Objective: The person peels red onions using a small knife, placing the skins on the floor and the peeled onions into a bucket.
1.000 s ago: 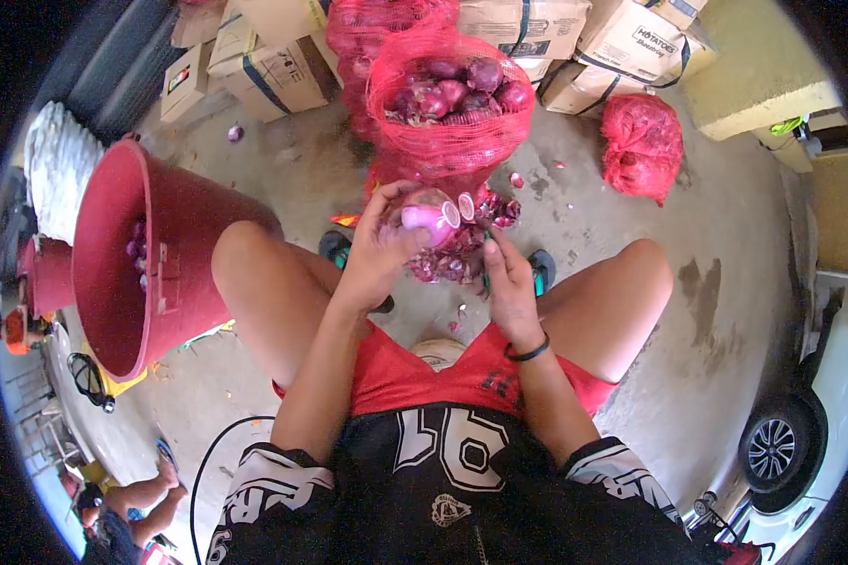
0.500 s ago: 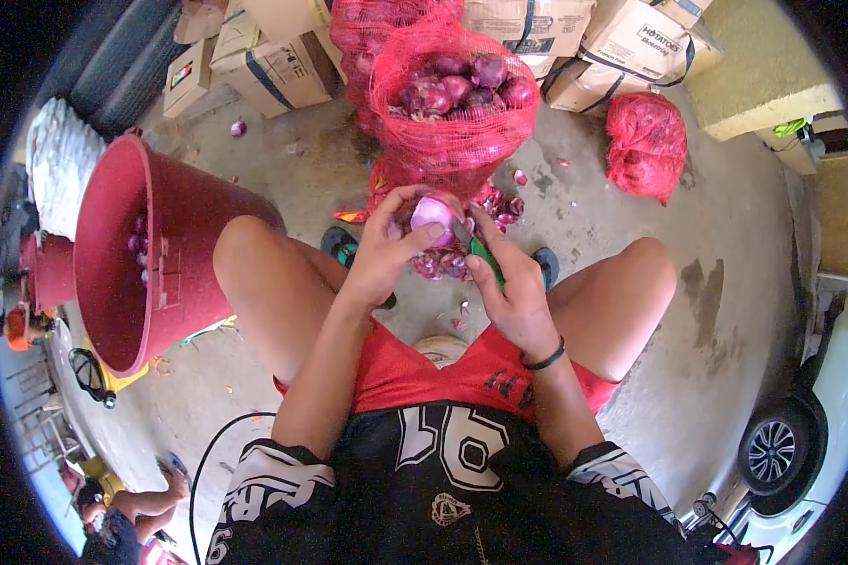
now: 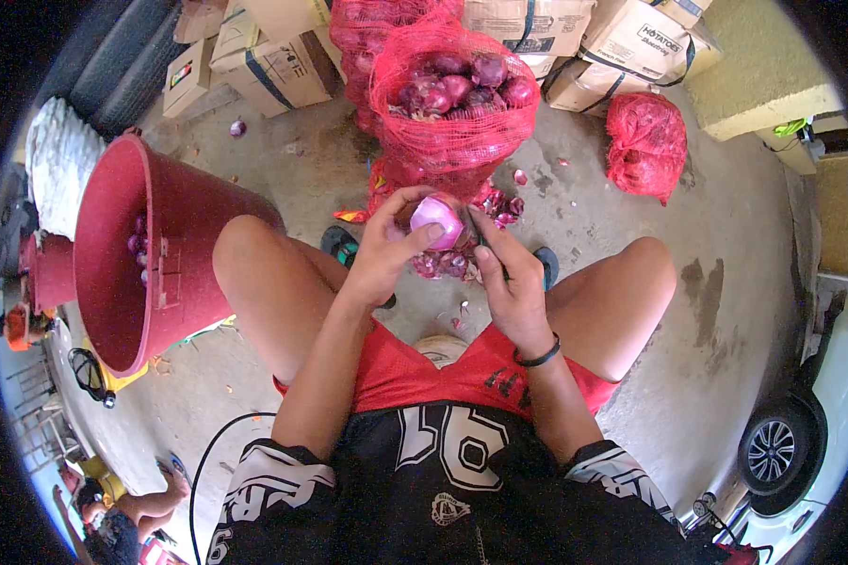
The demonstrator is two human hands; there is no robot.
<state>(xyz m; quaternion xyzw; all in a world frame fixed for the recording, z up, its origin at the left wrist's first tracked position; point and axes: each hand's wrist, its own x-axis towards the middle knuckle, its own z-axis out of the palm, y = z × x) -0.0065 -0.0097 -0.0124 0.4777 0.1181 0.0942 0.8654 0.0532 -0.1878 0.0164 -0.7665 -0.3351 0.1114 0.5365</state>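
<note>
My left hand (image 3: 393, 243) is wrapped round a partly peeled red onion (image 3: 435, 223), its pale purple flesh showing. Close beside it, my right hand (image 3: 515, 283) grips a knife (image 3: 473, 226); the dark blade is at the onion's right side and the green handle is mostly hidden in my fingers. Below both hands, on the floor between my feet, lies a heap of onion skins (image 3: 446, 265). Just beyond stands a red mesh sack (image 3: 452, 141) with its top open, full of unpeeled red onions (image 3: 452, 89).
At my left stands a big red tub (image 3: 207, 202) with several onions inside. Cardboard boxes (image 3: 278, 75) line the back. A smaller red mesh bag (image 3: 646, 146) lies at the right, and a car wheel (image 3: 773, 450) is at the lower right. Another person (image 3: 127, 513) is at lower left.
My right hand has turned, so the green handle is now mostly covered by my fingers. The onion stays in my left hand. At lower left the other person's arm has moved.
</note>
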